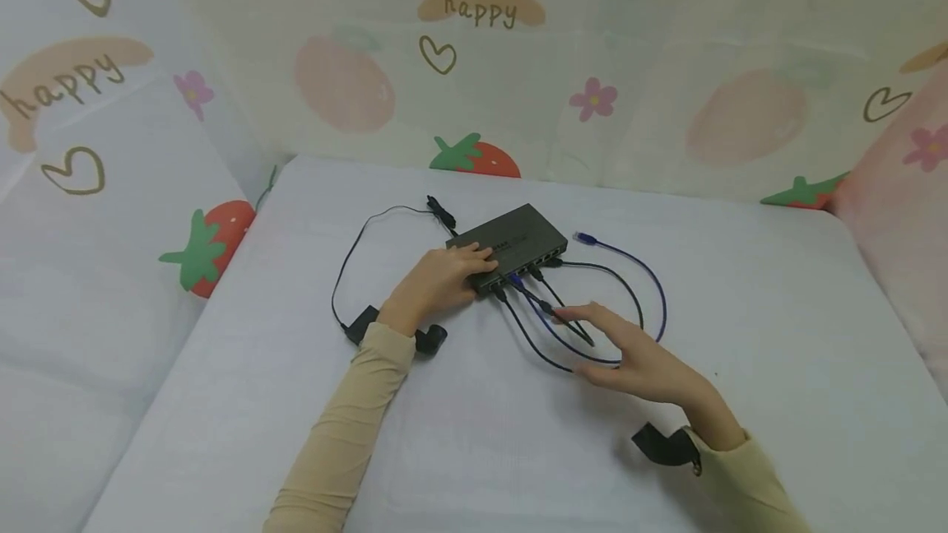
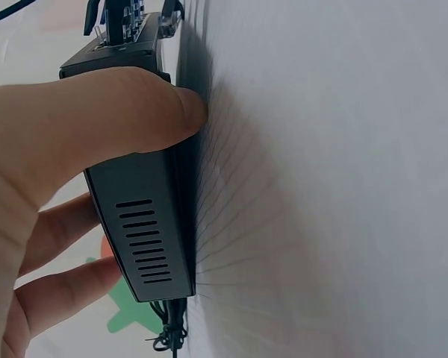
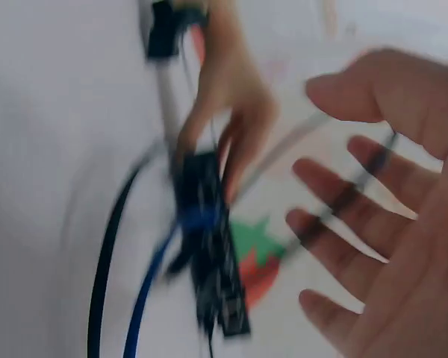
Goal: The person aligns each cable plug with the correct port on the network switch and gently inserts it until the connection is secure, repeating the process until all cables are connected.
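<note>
A dark grey network switch (image 1: pixel 511 238) lies on the white cloth with a row of ports along its near edge. My left hand (image 1: pixel 444 274) grips its left end; in the left wrist view the thumb (image 2: pixel 134 108) presses the vented side and the fingers lie over the top face. Several black cables and a blue network cable (image 1: pixel 566 345) run from the ports. Over these cables my right hand (image 1: pixel 644 360) is held with thumb and fingers spread apart. A blurred dark cable (image 3: pixel 343 203) crosses its fingers in the right wrist view.
A loose blue cable plug (image 1: pixel 585 238) lies right of the switch. Behind the left wrist sits a black power adapter (image 1: pixel 361 324), its thin cord (image 1: pixel 354 249) looping to a tied bundle (image 1: pixel 441 212) behind the switch. Printed cloth walls (image 1: pixel 489 89) stand at the back and sides.
</note>
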The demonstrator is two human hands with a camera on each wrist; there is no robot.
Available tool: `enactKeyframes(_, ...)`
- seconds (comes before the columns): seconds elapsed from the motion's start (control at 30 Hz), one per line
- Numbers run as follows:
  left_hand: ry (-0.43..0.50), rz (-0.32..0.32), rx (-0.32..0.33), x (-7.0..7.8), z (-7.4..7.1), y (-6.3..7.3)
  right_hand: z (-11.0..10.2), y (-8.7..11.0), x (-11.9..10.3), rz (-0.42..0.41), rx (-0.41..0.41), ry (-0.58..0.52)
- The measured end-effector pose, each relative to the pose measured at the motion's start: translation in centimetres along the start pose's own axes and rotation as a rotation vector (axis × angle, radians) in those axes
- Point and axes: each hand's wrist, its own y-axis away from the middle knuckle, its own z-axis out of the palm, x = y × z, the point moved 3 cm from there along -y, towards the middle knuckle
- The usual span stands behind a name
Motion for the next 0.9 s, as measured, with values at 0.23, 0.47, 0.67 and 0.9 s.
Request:
enactKeyframes(0.23, 0.035, -0.026, -0.008, -0.1, -0.1, 0.2, -0.9, -0.2, -2.2, -0.321, 0.113, -0.337)
enactKeyframes(0.47, 0.059, -0.047, -0.023, -0.1, -0.4, 0.1, -4.5, 3.3, 0.1, -0.482, 0.428, -0.983)
enactKeyframes(0.67, 0.058, -0.059, -0.034, -0.2, -0.3, -0.1, -6.2, 6.3, 4.1, -0.269, 0.860, -1.363)
enactKeyframes(0.9, 0.064, -0.068, -0.076, -0.2, 0.0, -0.1, -5.8, 7.3, 8.2, 0.115, 0.974, -1.413)
